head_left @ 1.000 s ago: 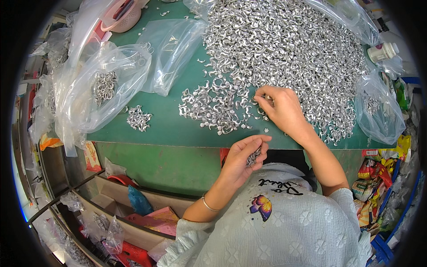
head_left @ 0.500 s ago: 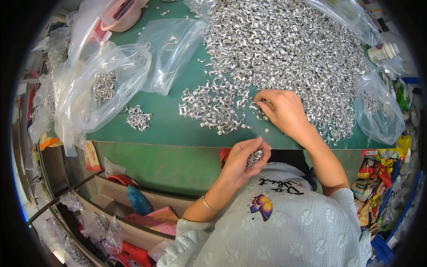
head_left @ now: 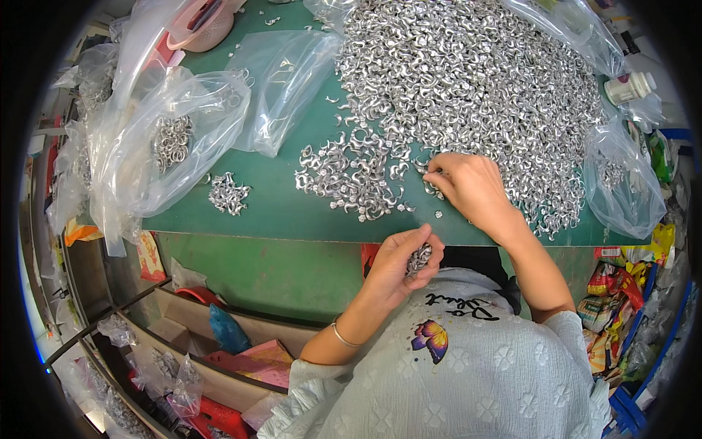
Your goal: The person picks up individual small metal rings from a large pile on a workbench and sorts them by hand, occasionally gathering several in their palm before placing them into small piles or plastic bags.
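Observation:
My left hand (head_left: 406, 265) is closed round a bunch of small curved silver metal pieces (head_left: 419, 259), just off the table's front edge. At the near border of a large heap of similar metal pieces (head_left: 475, 80), my right hand (head_left: 468, 183) has its thumb and fingers bent together over a few of them. Whether a piece is pinched between those fingertips is hidden. Left of that hand lies a smaller pile of metal pieces (head_left: 351, 175). A single loose piece (head_left: 439, 214) rests on the green tabletop (head_left: 278, 212) between my hands.
Farther left are a little cluster of pieces (head_left: 229, 194) and a clear plastic bag (head_left: 197, 110) with metal rings in it. A pink basket (head_left: 208, 33) stands at the far left. At the right are a white bottle (head_left: 629, 87) and another clear bag (head_left: 621, 175). Below left is an open drawer (head_left: 168, 322).
My right hand has shifted slightly to the right and nearer to me at the edge of the heap. The left hand stays nearly still, holding its bunch.

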`<state>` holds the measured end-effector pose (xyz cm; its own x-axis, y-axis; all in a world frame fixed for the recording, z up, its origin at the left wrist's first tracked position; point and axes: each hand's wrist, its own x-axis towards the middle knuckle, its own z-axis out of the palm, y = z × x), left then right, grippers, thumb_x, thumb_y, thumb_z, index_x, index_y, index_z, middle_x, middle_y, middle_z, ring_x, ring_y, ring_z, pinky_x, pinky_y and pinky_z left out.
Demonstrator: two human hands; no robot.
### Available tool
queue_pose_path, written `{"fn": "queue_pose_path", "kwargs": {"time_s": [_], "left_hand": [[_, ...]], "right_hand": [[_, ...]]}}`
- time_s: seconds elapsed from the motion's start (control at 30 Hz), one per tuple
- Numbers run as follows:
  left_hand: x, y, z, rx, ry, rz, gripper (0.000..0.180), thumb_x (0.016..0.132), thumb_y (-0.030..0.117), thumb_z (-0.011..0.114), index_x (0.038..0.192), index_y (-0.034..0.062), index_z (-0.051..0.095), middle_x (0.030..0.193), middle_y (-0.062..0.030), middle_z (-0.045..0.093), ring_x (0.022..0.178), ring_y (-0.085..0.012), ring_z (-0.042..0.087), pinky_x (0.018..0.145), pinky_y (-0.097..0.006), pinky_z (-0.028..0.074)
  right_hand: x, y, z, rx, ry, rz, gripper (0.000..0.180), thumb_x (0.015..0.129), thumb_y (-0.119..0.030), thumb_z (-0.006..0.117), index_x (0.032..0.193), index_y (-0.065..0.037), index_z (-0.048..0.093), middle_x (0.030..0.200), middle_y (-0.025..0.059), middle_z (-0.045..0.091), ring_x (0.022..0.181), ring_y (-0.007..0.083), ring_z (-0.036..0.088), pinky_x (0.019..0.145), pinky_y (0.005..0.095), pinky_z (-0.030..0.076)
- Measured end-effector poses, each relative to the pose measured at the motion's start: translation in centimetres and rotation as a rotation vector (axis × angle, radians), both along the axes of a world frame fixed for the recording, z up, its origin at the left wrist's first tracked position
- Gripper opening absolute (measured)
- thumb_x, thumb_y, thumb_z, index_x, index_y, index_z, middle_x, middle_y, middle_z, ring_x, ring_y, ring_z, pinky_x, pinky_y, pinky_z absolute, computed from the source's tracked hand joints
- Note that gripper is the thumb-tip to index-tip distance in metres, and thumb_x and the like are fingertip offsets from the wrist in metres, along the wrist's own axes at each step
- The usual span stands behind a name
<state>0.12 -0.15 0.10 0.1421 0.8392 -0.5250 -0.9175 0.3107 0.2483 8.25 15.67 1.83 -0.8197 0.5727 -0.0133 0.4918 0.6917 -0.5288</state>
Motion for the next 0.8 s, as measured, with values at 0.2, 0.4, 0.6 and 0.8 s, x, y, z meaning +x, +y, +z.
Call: {"fn": "queue_pose_path", "kwargs": {"time_s": [0.2,0.4,0.6,0.8], "left_hand": [[0.1,0.1,0.1,-0.008,0.009,0.013,0.030,0.091,0.027,0.048,0.078,0.0013,0.057,0.061,-0.0050,0.052,0.045,-0.0094,0.045,0.033,-0.019,0.028],[0.1,0.1,0.1,-0.017,-0.004,0.023,0.029,0.091,0.026,0.048,0.079,0.0010,0.057,0.061,-0.0050,0.052,0.046,-0.0097,0.046,0.034,-0.019,0.029],[0.1,0.1,0.0,-0.013,-0.010,0.027,0.029,0.091,0.026,0.048,0.080,0.0010,0.057,0.061,-0.0050,0.052,0.047,-0.0098,0.046,0.035,-0.019,0.029],[0.2,0.2,0.1,-0.025,-0.004,0.027,0.029,0.091,0.026,0.048,0.081,0.0008,0.058,0.061,-0.0046,0.052,0.047,-0.0099,0.046,0.035,-0.019,0.030]], "right_hand": [[0.7,0.9,-0.3,-0.355,0.224,-0.129,0.020,0.085,-0.020,0.057,0.079,-0.001,0.060,0.059,0.0022,0.053,0.047,0.0136,0.045,0.046,0.0281,0.035],[1.2,1.4,-0.1,-0.922,0.297,-0.236,0.024,0.092,-0.024,0.048,0.083,-0.004,0.056,0.057,-0.0069,0.039,0.046,0.0016,0.027,0.041,0.0175,0.020],[1.5,1.7,0.3,-1.373,0.400,-0.261,0.022,0.093,-0.020,0.044,0.086,-0.003,0.055,0.060,-0.0021,0.044,0.048,0.0042,0.034,0.040,0.0190,0.026],[0.3,0.7,0.5,-1.881,0.747,-0.349,0.017,0.090,-0.018,0.048,0.088,-0.003,0.056,0.069,0.0028,0.053,0.055,0.0107,0.046,0.046,0.0232,0.037]]}}
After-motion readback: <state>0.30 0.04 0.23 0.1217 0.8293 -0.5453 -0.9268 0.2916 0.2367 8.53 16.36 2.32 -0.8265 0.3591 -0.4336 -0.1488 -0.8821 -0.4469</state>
